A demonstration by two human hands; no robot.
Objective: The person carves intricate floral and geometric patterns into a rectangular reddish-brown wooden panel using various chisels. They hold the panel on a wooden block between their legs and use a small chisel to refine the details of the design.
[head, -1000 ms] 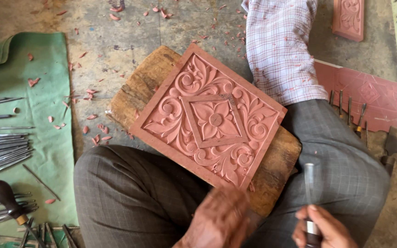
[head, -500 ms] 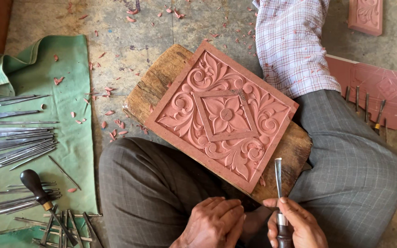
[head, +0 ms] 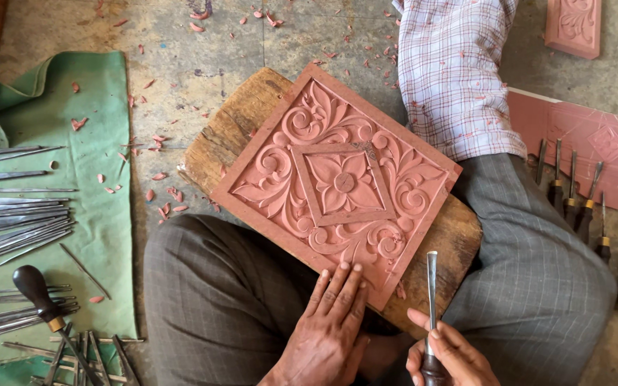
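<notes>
A square reddish carved panel (head: 337,182) with a flower in a diamond and scrolls lies tilted on a thick wooden block (head: 237,125) across my lap. My left hand (head: 330,325) rests flat with its fingertips on the panel's near edge. My right hand (head: 448,354) grips a metal chisel (head: 431,286) upright, its blade tip over the block just right of the panel's near corner.
A green cloth (head: 87,157) on the left carries several metal chisels (head: 19,221) and a dark-handled tool (head: 37,289). More handled chisels (head: 574,196) lie at right by a flat reddish slab (head: 588,146). Another carved piece (head: 574,25) sits top right. Reddish chips litter the floor.
My left hand has moved up from my lap onto the panel's near edge. My right hand with the chisel has come closer to the panel; the view has shifted.
</notes>
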